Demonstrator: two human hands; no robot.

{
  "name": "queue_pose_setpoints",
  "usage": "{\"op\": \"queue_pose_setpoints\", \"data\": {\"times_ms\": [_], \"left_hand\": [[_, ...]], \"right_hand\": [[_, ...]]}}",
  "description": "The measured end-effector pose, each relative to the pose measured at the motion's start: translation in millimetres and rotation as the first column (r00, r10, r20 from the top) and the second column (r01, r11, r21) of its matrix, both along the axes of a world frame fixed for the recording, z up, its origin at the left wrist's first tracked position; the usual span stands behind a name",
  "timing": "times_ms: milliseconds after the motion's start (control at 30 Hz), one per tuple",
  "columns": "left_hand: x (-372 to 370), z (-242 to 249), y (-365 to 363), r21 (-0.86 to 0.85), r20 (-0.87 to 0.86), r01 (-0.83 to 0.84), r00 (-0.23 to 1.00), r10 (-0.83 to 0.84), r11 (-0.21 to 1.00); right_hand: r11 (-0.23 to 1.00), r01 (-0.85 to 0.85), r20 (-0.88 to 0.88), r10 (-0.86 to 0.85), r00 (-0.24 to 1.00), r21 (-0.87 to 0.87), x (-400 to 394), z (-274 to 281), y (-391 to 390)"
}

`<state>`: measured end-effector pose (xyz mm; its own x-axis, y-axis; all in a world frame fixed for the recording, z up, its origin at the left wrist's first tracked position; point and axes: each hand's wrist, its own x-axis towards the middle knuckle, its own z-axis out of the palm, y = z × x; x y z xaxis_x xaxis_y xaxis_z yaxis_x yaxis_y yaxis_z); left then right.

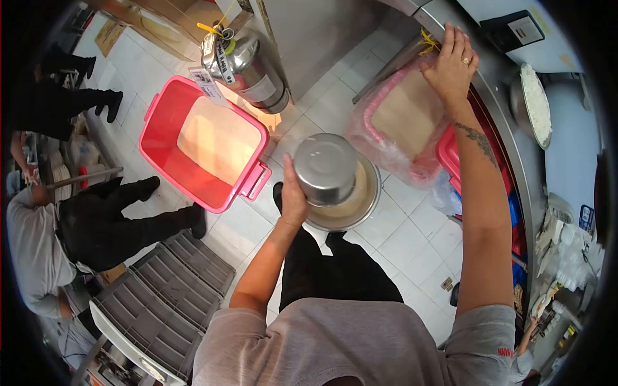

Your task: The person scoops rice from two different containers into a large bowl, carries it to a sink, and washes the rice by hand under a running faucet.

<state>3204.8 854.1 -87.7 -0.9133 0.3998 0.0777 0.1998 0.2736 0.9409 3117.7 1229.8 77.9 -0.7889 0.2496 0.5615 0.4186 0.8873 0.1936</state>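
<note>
Left hand [297, 196]: fingers clamped on the side of a metal pot [325, 164], some of the fingertips hidden from the camera.
Metal pot: in the left fingers' grip, just to their right, held over a wide metal bowl [335, 225] with pale contents.
Right hand [452, 61]: fingers stretched out and thumb apart, resting on the edge of a steel counter [513, 132].
Pink tub [159, 138]: left of the left fingers and beyond them, pale contents inside.
Metal canister [257, 71]: beyond the left fingers, a yellow tie at its top.
Plastic-covered tub [368, 119]: between the two hands, near the right fingers, also with pale contents.
Metal pan [520, 106]: to the right of the right fingers, heaped with white.
Co-worker [96, 219]: well left of the left fingers, in dark trousers.
</note>
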Motion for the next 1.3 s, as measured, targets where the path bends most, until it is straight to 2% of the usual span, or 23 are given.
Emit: {"op": "queue_pose_setpoints", "data": {"times_ms": [100,167,200,267,333,400,467,500,533,567,600,667,733,767,833,900,933,967,1000,1100,1167,1200,1300], "left_hand": [[3,0,22,0.034,0.044,0.009,0.999,-0.011,0.999],[-8,39,39,-0.035,-0.123,0.006,0.992,-0.01,0.999],[-15,50,45,-0.026,-0.112,-0.044,0.993,0.04,0.999],[-25,46,28,0.116,0.289,-0.116,0.954,0.078,0.986],[-47,33,2,0.337,0.648,-0.309,0.762,0.019,0.889],[-74,5,-47,0.096,0.796,-0.516,0.553,0.245,0.851],[-113,-23,-113,0.02,0.67,-0.52,0.641,0.375,0.854],[-137,-5,-129,0.006,0.664,-0.587,0.608,0.436,0.809],[-162,-17,-154,-0.051,0.551,-0.584,0.66,0.51,0.81],[-192,-46,-184,-0.18,0.547,-0.574,0.617,0.566,0.799],[-222,-45,-199,-0.238,0.518,-0.508,0.655,0.551,0.828],[-278,-87,-230,-0.436,0.406,-0.467,0.661,0.632,0.769],[-315,-120,-245,-0.633,0.19,-0.421,0.73,0.657,0.65],[-337,-168,-267,-0.774,0.04,-0.383,0.766,0.642,0.505],[-337,-182,-235,-0.851,-0.32,-0.502,0.729,0.605,0.155],[-310,-250,-207,-0.911,-0.163,-0.355,0.775,0.611,0.208],[-281,-260,-177,-0.928,-0.113,-0.261,0.876,0.468,0.265],[-250,-260,-140,-0.889,-0.128,-0.331,0.844,0.521,0.317],[-229,-250,-114,-0.885,0.118,-0.202,0.774,0.622,0.419],[-214,-267,-123,-0.763,0.381,0.006,0.812,0.442,0.646],[-242,-231,-145,-0.549,0.742,0.262,0.59,0.319,0.794],[-245,-226,-157,-0.441,0.783,0.196,0.562,0.268,0.876],[-242,-187,-178,-0.382,0.81,0.048,0.498,0.309,0.923]], "right_hand": [[1.0,-0.001,0.011,0.001,1.0,-0.006,-1,-3,6],[1.0,0.008,0.021,-0.008,1.0,0.0,-2,-1,5],[1.0,0.002,0.009,-0.002,1.0,0.005,-2,-2,4],[1.0,0.014,0.016,-0.014,1.0,-0.002,-3,1,-2],[0.999,0.045,0.041,-0.045,0.998,0.004,-6,3,-4],[0.997,0.072,0.037,-0.073,0.997,0.031,-10,3,-7],[0.994,0.096,0.018,-0.097,0.995,0.049,-14,-2,-8],[0.992,0.104,0.006,-0.105,0.994,0.067,-16,-4,-8],[0.99,0.114,-0.005,-0.113,0.994,0.085,-18,-6,-9],[0.987,0.122,-0.017,-0.121,0.993,0.104,-20,-8,-9],[0.979,0.154,-0.001,-0.155,0.988,0.132,-22,-8,-10],[0.981,0.115,-0.035,-0.111,0.993,0.158,-25,-12,-9],[0.975,0.098,-0.038,-0.092,0.995,0.199,-28,-16,-9],[0.969,0.114,-0.039,-0.108,0.993,0.219,-30,-17,-8],[0.958,0.149,-0.046,-0.142,0.989,0.247,-32,-21,-9],[0.952,0.156,-0.065,-0.144,0.988,0.264,-35,-24,-9],[0.95,0.156,-0.078,-0.14,0.987,0.27,-37,-24,-9],[0.946,0.165,-0.082,-0.147,0.986,0.278,-39,-26,-8],[0.942,0.177,-0.084,-0.16,0.984,0.285,-40,-27,-7],[0.941,0.175,-0.082,-0.158,0.984,0.29,-36,-26,-2],[0.945,0.166,-0.085,-0.148,0.985,0.281,-36,-26,-2],[0.946,0.165,-0.085,-0.147,0.985,0.28,-36,-25,-2],[0.954,0.161,-0.097,-0.141,0.985,0.252,-32,-24,-1]]}}
